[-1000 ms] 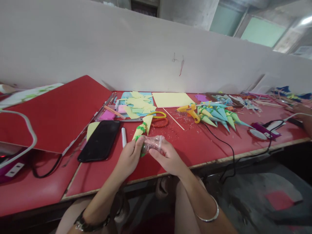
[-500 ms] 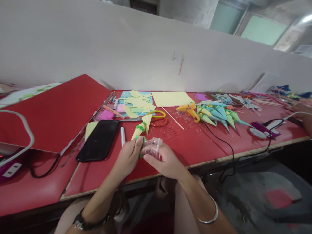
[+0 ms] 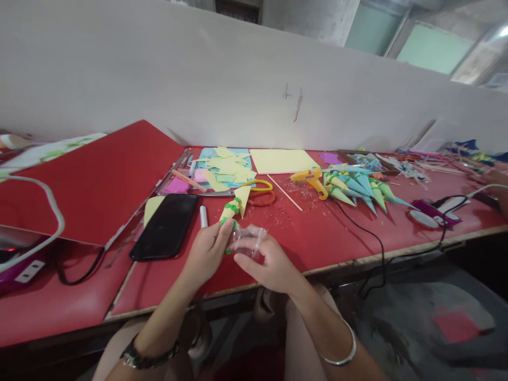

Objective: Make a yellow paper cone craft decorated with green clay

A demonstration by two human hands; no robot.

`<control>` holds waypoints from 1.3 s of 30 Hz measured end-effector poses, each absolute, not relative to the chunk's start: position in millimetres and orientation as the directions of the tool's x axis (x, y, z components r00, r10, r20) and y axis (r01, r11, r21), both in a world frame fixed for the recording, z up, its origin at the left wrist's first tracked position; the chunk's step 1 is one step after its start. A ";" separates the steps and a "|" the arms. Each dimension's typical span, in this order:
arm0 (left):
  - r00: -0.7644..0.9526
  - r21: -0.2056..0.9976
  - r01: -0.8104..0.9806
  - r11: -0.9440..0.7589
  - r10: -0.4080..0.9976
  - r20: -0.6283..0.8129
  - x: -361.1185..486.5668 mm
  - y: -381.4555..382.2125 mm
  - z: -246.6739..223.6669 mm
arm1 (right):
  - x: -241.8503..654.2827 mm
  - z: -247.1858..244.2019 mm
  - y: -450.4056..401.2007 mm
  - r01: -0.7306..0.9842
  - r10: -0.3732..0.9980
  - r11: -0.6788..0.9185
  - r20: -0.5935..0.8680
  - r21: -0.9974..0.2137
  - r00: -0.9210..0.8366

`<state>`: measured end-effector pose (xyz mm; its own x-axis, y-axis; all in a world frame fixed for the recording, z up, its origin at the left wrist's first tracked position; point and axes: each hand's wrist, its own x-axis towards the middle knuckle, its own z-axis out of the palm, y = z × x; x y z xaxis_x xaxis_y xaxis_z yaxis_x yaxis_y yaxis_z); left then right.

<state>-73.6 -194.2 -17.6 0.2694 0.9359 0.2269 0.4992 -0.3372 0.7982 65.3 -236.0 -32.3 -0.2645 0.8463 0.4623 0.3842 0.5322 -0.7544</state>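
Observation:
My left hand is closed, its thumb and fingers pinching the left edge of a clear plastic piece with green bits at that edge. Curled around the right side of the same plastic is my right hand, thumb in front and fingers partly hidden. Whether the plastic is a small bag or a roll of tape, I cannot tell. Just beyond my left fingers lies a yellow paper cone with green trim and a yellow flap. Scissors with yellow and orange handles lie behind it, and a white marker is beside my left hand.
A black phone lies left. Paper scraps and a yellow sheet are at the back. A yellow glue gun rests by several paper cones; its cord crosses the table's front edge. Another person's hand shows far right.
The view has shifted slightly. Both hands stay in nearly the same place, and the clear plastic between them has changed shape a little.

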 end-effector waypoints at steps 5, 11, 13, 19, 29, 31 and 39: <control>0.288 0.755 0.538 -0.375 0.923 0.253 -71.8 -193.8 -15.5 | 65.3 -29.9 -234.1 0.358 0.843 0.535 0.456 -0.765 -0.285; 0.268 0.746 0.549 -0.376 0.925 0.270 -73.8 -187.6 -20.1 | 68.0 -28.4 -233.2 0.335 0.832 0.553 0.485 -0.763 -0.269; 0.262 0.755 0.540 -0.373 0.926 0.271 -75.0 -186.7 -20.1 | 69.9 -28.9 -233.8 0.335 0.837 0.547 0.491 -0.767 -0.243; 0.231 0.758 0.527 -0.384 0.923 0.307 -78.5 -187.6 -16.1 | 72.9 -32.4 -234.0 0.349 0.848 0.530 0.475 -0.773 -0.237; 0.285 0.723 0.534 -0.438 0.899 0.334 -76.3 -188.5 -18.0 | 71.9 -29.3 -232.4 0.356 0.842 0.539 0.483 -0.764 -0.239; 0.275 0.720 0.537 -0.440 0.898 0.344 -76.7 -188.3 -16.7 | 72.7 -29.6 -232.2 0.302 0.834 0.552 0.508 -0.777 -0.216; 0.234 0.736 0.547 -0.399 0.917 0.323 -79.6 -188.7 -15.2 | 71.5 -32.1 -235.0 0.283 0.833 0.553 0.509 -0.784 -0.218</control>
<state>-79.6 -188.7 -15.2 0.2341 0.9169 0.3233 0.5473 -0.3991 0.7356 71.5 -235.0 -32.1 -0.2183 0.8328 0.5087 0.2835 0.5529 -0.7835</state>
